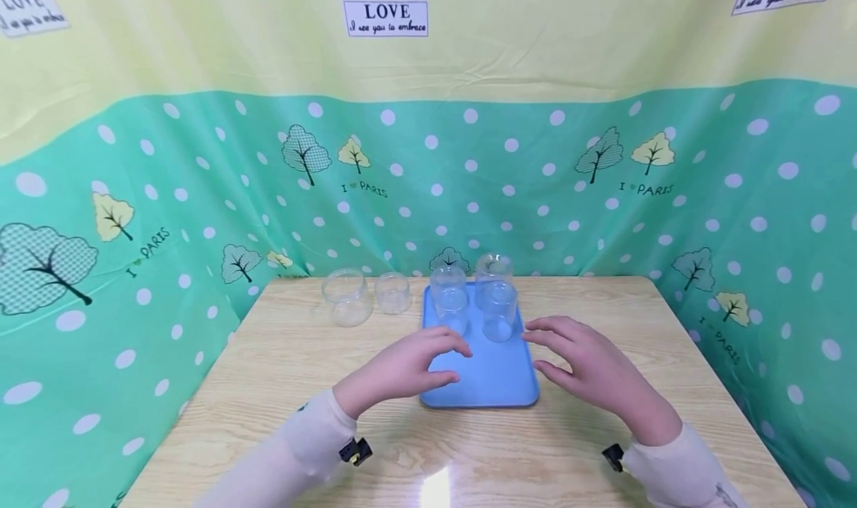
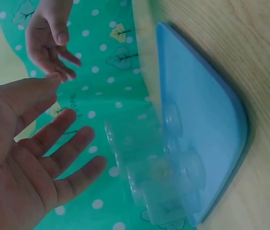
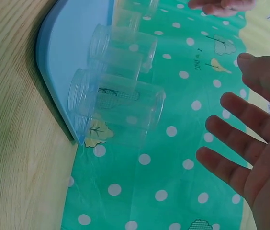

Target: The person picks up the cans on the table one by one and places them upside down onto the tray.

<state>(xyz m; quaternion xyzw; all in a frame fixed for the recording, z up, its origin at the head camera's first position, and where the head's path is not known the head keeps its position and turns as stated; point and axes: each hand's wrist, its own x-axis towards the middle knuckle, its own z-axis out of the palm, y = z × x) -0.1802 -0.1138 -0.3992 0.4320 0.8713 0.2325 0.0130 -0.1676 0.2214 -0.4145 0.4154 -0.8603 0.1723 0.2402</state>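
Note:
Several clear glass jars stand on the far half of a blue tray, among them a front right jar and a front left jar. My left hand hovers over the tray's left edge, fingers parted and holding nothing. On the other side, my right hand is raised beside the tray's right edge, its fingertips near the front right jar and also holding nothing. Both wrist views show the left hand and the right hand with spread fingers, apart from the jars.
Left of the tray, a wide clear jar and a smaller clear jar stand on the wooden table. A green and yellow printed curtain surrounds the table's back and sides.

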